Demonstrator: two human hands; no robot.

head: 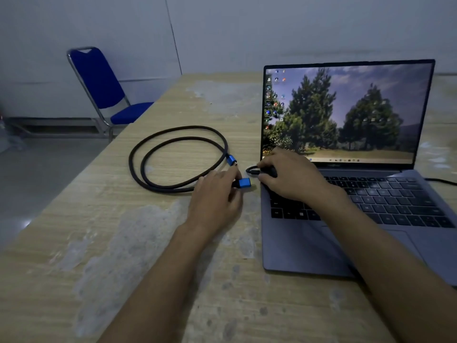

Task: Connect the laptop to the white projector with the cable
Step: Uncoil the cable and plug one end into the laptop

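An open grey laptop (346,214) with a lit screen sits on the right of the wooden table (123,243). A black braided cable (158,154) lies coiled to its left, with a blue plug at each end. My left hand (217,194) grips the nearer blue plug (243,183), pointing it at the laptop's left side. The other blue plug (232,160) lies loose on the table. My right hand (294,174) rests on the laptop's left rear corner, closed on a small black adapter with a short lead (254,171). No white projector is in view.
A blue chair (103,87) with a metal frame stands off the table's far left corner, against a pale wall. A thin dark cord (442,181) runs off from the laptop's right side. The table surface is worn and patchy.
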